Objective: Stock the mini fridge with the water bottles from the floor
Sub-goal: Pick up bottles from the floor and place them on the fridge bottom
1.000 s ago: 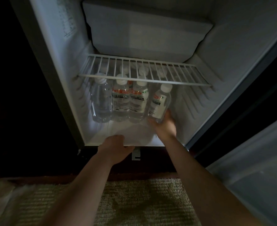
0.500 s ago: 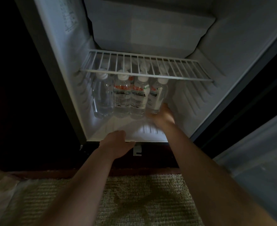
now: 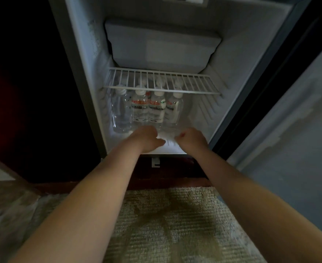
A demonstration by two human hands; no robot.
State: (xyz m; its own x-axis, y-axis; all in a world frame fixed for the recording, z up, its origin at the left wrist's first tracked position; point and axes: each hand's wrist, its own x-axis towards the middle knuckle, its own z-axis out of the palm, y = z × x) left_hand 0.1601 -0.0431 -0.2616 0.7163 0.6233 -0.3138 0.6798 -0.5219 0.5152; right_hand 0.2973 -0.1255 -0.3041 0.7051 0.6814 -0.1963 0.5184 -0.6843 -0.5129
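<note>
Inside mini fridge [image 3: 241, 54], left hand [image 3: 146, 138] and right hand [image 3: 191, 138] just before 4 front water bottles [image 3: 156, 109], grip state unclear in blur

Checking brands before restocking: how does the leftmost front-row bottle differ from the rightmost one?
The leftmost bottle shows no label, clear throughout; the rightmost bottle carries a white label with a red band. The leftmost bottle stands by the left wall; the rightmost bottle has bare floor to its right. Both have white caps and stand under the wire shelf.
</note>
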